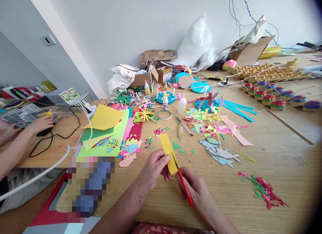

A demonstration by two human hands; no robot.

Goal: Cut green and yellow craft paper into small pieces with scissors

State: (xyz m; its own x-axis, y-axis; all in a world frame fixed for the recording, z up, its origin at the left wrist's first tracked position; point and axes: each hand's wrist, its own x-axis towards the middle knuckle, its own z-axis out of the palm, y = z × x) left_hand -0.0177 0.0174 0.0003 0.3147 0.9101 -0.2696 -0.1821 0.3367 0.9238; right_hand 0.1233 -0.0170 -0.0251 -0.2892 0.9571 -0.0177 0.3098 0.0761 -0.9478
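Note:
A yellow paper strip (166,147) is pinched by my left hand (158,165), thumb on top, near its middle. My right hand (192,185) grips red-handled scissors (184,188), whose dark blades lie at the strip's right edge, close to its near end. Whether the blades are parted is hard to make out. Just past the strip lie small green paper bits (178,146) and a pile of pink and multicoloured paper dots (159,131). Cut paper fish in grey and blue (221,151) rest to the right of my hands.
Coloured paper sheets (105,118) and small paper fish (132,146) lie at left. Glue bottles (182,104), a wire ring (164,114) and paper scraps (208,121) stand or lie beyond. Red and green shreds (263,190) are at right. Another person's hand (42,124) is far left.

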